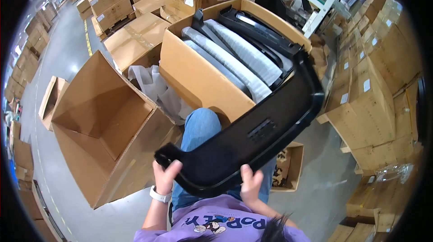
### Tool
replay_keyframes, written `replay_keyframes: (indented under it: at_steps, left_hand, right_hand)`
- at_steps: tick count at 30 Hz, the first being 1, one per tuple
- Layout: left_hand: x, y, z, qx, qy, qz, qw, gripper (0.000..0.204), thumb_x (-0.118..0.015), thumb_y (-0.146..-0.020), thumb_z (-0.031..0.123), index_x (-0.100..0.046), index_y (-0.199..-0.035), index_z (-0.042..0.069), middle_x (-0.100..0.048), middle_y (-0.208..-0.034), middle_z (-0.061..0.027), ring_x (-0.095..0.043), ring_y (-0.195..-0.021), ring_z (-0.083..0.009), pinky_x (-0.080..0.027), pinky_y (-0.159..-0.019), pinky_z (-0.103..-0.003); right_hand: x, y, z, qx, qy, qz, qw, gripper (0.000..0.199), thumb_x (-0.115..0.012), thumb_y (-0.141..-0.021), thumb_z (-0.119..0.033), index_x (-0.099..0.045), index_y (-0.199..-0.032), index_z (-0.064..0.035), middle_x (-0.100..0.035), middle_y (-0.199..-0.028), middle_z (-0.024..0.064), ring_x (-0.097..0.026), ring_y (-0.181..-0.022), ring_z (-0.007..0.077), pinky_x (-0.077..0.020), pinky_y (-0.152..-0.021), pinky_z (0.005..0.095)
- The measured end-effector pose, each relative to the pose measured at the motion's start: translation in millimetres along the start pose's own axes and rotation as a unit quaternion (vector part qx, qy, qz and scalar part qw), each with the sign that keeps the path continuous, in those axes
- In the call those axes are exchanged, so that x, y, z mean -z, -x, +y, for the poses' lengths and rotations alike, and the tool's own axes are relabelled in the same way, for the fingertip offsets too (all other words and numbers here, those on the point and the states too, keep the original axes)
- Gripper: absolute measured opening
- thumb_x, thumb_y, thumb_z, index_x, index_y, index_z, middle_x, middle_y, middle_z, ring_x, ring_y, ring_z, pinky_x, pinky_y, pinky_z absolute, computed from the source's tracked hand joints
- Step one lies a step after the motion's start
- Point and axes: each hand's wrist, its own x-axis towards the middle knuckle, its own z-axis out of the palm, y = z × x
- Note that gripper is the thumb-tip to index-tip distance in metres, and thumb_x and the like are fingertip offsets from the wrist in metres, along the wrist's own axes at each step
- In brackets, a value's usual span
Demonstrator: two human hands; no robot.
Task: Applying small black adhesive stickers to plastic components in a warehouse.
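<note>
A long black plastic panel [234,145] with raised, bent ends slants across my lap, its far end up by the big carton on the right. My left hand [166,176] grips its near left corner, thumb on top. Along the near edge, my right hand [250,183] holds it with the thumb over the rim; the other fingers are partly hidden underneath. In front of me stands an open carton [203,79] holding similar black panels [259,25] and several pieces in whitish foam wrap [243,50].
An open cardboard box [122,156] tilts at my left, beside crumpled white foam sheeting [155,84]. On the floor at my right, a small box [293,169] contains small dark parts. Stacked cartons [372,93] line the right side; a white-framed workbench [315,7] stands behind.
</note>
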Motion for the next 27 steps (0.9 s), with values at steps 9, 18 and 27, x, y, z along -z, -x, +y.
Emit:
replay_keyframes:
  at_steps: [9,18,27]
  left_hand:
    - [76,-123,-38,0.199,0.047,-0.015,0.979,0.018,-0.061,-0.074,0.013,-0.061,-0.091,0.006,-0.061,-0.082,-0.0022,-0.058,-0.078,-0.0131,-0.047,-0.077,-0.027]
    - [2,-88,32,-0.255,-0.612,0.066,0.746,0.029,-0.067,-0.080,0.033,-0.059,-0.082,0.005,-0.046,-0.060,-0.0063,-0.044,-0.055,-0.0153,-0.038,-0.053,-0.030]
    - [-89,-29,47,-0.045,-0.101,-0.227,0.968,0.006,-0.066,-0.079,0.005,-0.062,-0.084,0.004,-0.033,-0.054,0.0103,-0.024,-0.050,0.0013,-0.017,-0.045,-0.019]
  right_hand:
    - [25,-24,-12,-0.228,-0.118,-0.434,0.864,0.017,-0.055,-0.088,-0.019,-0.055,-0.094,-0.0029,-0.052,-0.073,0.0018,-0.046,-0.060,0.0082,-0.0380,-0.053,0.0222]
    - [1,-83,-61,-0.135,-0.361,-0.262,0.885,0.020,-0.044,-0.091,-0.002,-0.053,-0.108,0.0022,-0.056,-0.095,0.0083,-0.052,-0.075,0.0121,-0.0450,-0.065,0.0251]
    - [-23,-69,-64,-0.100,-0.302,-0.273,0.908,0.020,-0.056,-0.090,-0.005,-0.059,-0.108,0.0021,-0.058,-0.092,0.0059,-0.052,-0.068,0.0099,-0.0429,-0.057,0.0226]
